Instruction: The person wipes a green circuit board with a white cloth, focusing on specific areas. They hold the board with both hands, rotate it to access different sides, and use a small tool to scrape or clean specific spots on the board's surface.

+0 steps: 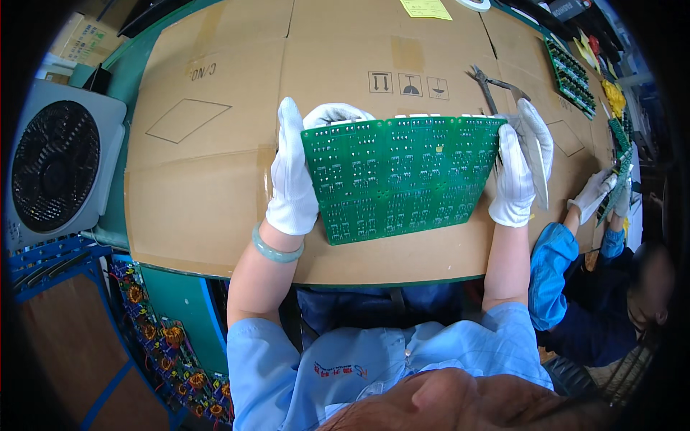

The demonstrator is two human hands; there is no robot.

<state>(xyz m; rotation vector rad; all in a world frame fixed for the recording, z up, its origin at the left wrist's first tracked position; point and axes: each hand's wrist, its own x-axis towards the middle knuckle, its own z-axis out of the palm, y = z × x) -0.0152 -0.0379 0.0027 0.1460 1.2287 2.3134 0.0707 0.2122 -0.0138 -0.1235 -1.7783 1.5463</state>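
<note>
A large green circuit board (pixel 402 179) is held up between my two white-gloved hands, tilted so that its solder side faces me. My left hand (pixel 293 169) grips the board's left edge, some fingers passing behind the top corner. At the upper right corner my right hand (pixel 516 169) holds the other edge, with fingers partly behind it. Pale connectors show along the top edge, and the rest of the far side is hidden. Just beyond my right hand, pliers (pixel 486 90) with dark jaws lie on the cardboard.
Flat cardboard (pixel 208 194) covers the table. A fan (pixel 61 165) stands at the left, above a rack of boards with copper coils (pixel 172 336). More green boards (pixel 570 77) lie far right. There a co-worker's gloved hands (pixel 595 195) hold a board. A yellow paper (pixel 426 8) lies at the back.
</note>
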